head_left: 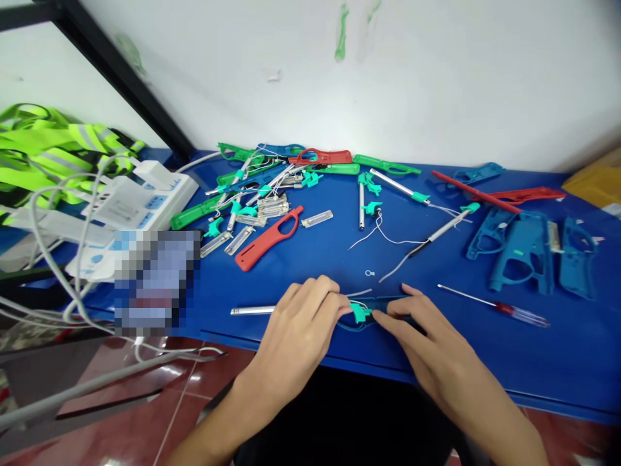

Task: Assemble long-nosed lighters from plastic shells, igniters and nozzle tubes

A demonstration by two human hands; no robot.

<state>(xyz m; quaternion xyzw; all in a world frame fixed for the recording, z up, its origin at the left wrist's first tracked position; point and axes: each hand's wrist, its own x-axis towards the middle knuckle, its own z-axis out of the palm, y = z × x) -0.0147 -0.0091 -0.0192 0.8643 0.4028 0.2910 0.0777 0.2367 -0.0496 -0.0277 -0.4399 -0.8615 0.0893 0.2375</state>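
Note:
Near the front edge of the blue table, my left hand (303, 323) is closed over a metal tube (252, 310), whose tip sticks out to the left. A green trigger piece (359, 312) with thin white wires shows between the two hands. My right hand (431, 336) has its index fingertip against the right side of this green piece. Its thumb and other fingers are bent around a dark blue casing (378, 303), which lies under the green piece and is partly hidden by both hands.
Lighter parts, with a red casing (269, 239), lie at the back left. Wired tubes (446, 223), blue casings (521, 252) and a screwdriver (514, 312) are on the right. A power strip (160, 207) with cables stands left.

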